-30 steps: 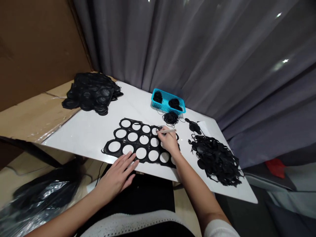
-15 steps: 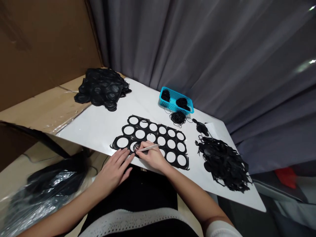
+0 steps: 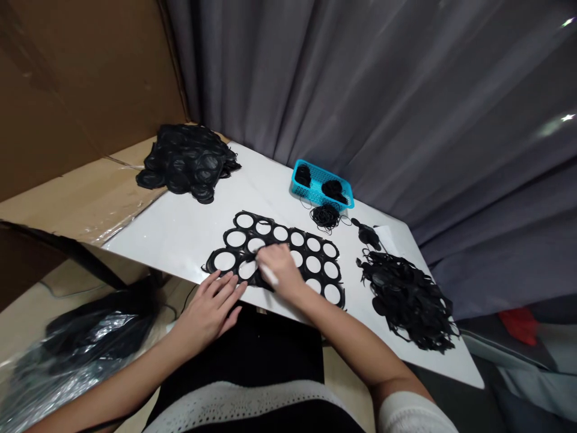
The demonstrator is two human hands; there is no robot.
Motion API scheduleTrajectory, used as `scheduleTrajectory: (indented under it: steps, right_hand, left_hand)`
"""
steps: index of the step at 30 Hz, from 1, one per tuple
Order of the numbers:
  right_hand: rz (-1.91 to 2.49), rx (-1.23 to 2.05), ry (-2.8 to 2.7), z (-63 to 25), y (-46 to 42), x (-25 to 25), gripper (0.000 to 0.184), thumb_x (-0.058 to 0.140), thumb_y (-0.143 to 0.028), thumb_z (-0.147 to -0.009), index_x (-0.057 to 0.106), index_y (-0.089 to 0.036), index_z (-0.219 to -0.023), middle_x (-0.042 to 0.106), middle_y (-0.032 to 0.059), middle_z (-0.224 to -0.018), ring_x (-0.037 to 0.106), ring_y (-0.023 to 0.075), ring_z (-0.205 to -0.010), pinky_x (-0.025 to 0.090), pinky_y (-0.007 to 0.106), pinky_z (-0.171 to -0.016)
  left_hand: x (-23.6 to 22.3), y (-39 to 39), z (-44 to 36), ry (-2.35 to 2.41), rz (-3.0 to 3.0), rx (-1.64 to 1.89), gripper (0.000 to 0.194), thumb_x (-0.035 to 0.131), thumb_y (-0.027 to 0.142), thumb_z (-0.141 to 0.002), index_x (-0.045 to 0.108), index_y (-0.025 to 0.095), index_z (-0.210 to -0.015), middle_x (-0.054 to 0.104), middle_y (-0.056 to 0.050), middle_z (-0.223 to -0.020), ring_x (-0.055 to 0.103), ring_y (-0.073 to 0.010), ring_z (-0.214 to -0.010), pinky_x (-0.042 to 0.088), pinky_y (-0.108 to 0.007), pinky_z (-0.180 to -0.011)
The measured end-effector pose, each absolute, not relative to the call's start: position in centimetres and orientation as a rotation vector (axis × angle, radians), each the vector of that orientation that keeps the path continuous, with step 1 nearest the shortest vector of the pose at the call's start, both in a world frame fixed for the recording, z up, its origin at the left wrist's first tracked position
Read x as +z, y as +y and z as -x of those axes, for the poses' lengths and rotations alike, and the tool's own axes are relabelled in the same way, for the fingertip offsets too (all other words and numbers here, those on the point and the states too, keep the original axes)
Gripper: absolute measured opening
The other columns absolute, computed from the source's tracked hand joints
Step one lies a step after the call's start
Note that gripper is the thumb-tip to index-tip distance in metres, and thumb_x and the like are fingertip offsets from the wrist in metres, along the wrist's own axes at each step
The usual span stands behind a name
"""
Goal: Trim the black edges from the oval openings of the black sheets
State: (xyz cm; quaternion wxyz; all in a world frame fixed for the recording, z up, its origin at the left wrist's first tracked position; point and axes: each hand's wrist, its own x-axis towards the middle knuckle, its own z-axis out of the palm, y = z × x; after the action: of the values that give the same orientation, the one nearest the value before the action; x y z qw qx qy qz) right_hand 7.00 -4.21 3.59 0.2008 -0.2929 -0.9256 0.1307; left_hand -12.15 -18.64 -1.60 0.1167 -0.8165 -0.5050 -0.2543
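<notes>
A flat black sheet [image 3: 303,247] with rows of round holes lies on the white table. My left hand [image 3: 215,300] rests with fingers spread on the sheet's near edge, by the lower left holes. Over the middle of the sheet, my right hand [image 3: 280,270] is closed round a slim white pen-like stick [image 3: 269,275], whose rear end points towards me. Something thin and black shows at its fingertips; the hand hides the stick's tip and several holes.
A blue basket [image 3: 314,193] holding black rings stands at the back, with a heap of rings [image 3: 325,218] before it. Black scraps [image 3: 408,300] are piled on the right. A stack of black sheets [image 3: 187,162] lies far left, near a cardboard box [image 3: 85,78].
My right hand has moved left across the sheet, and the stick has swung to point towards me. Black rings seen by its tip half a second ago no longer show. My left hand stays put.
</notes>
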Motion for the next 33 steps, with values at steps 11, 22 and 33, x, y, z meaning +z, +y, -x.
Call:
scheduleTrajectory:
  steps: [11,22,33]
  right_hand:
    - [0.981,1.142,-2.164,-4.4,-2.0,4.4,0.02,0.065,-0.029,-0.084,0.052,-0.022,-0.07,0.062,-0.0023,-0.072,0.056,0.0164,-0.07,0.04,0.027,-0.067]
    - [0.642,1.184,-2.393,-1.7,-5.7,3.9,0.022,0.067,-0.019,-0.088,0.055,-0.021,-0.07,0.065,-0.0024,-0.074,0.055,0.0159,-0.077,0.038,0.028,-0.077]
    - [0.496,0.708,-2.687,-2.0,-6.7,3.2,0.017,0.057,-0.022,-0.097,0.055,-0.02,-0.08,0.066,0.0011,-0.081,0.056,0.018,-0.084,0.034,0.032,-0.08]
  left_hand:
    - [-1.3,-19.7,13.9,-1.626,2.36,-0.858,0.044,0.055,0.022,-0.098,0.054,0.014,-0.141,0.06,-0.017,-0.135,0.054,-0.0314,-0.13,0.047,-0.049,-0.109]
    - [-2.4,-20.1,15.7,-1.584,2.283,-0.797,0.046,0.058,0.021,-0.097,0.055,0.011,-0.142,0.065,-0.017,-0.13,0.058,-0.0319,-0.126,0.044,-0.048,-0.111]
    - [-2.9,-20.0,15.8,-1.564,2.294,-0.831,0.05,0.057,0.016,-0.096,0.051,0.012,-0.146,0.065,-0.015,-0.133,0.056,-0.0307,-0.13,0.041,-0.048,-0.115]
